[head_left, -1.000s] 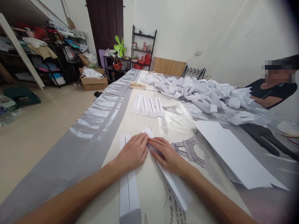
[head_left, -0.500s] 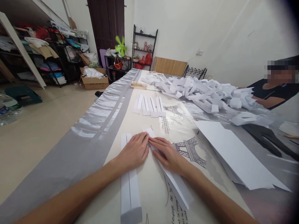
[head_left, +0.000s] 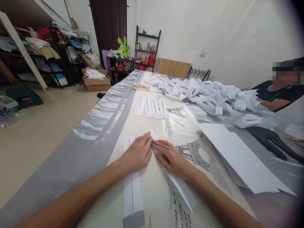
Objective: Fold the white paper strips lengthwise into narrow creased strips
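Note:
Under both hands lies a folded white paper strip (head_left: 182,190), slanting across the printed cloth. My left hand (head_left: 137,153) is closed, its fingertips pressed together at the strip's far end. Beside it, my right hand (head_left: 169,157) grips the same strip, fingers along the upper part and thumb tucked at the side. The fingertips of both hands almost meet, and what is pinched between them is partly hidden. Another folded paper piece (head_left: 133,196) with a lengthwise slit lies flat beneath my left wrist. Several similar folded pieces (head_left: 153,107) rest farther up the cloth.
A large heap of folded paper (head_left: 201,90) covers the table's far right. White sheets (head_left: 244,158) lie at the right, near a dark cloth (head_left: 273,142). A wooden object (head_left: 141,86) sits beyond the strips. Another person (head_left: 280,95) sits at the far right.
Almost nothing differs. My left fingertips have shifted very slightly up along the strip's far end; my right hand and the papers stay in place.

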Demonstrator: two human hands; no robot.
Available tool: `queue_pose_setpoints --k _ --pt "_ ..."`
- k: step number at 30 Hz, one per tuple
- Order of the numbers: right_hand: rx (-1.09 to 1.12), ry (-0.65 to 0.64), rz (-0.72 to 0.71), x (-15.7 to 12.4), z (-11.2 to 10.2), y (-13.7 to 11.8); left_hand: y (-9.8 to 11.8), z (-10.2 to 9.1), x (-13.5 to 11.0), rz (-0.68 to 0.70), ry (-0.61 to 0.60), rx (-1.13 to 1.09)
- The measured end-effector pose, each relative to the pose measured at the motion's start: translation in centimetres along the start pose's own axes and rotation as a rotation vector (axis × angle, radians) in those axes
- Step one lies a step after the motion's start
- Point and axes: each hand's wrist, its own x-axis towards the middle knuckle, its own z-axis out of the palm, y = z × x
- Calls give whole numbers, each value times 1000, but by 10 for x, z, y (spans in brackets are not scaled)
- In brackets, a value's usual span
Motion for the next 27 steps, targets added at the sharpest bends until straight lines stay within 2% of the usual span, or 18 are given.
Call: queue_pose_setpoints --k 7,14,19,23,27 --pt "12 13 -19 1 0 1 -6 5 0 15 -40 44" --pt "19 -4 -18 1 -1 1 -5 2 1 13 -77 88" --pt "15 30 -21 -1 -1 0 -5 -1 5 25 -69 93" --pt "-30 0 24 -13 -3 -8 -2 -3 9 -5 -77 106" --pt "-113 -27 51 -38 -5 -25 -1 0 10 -27 -72 130"
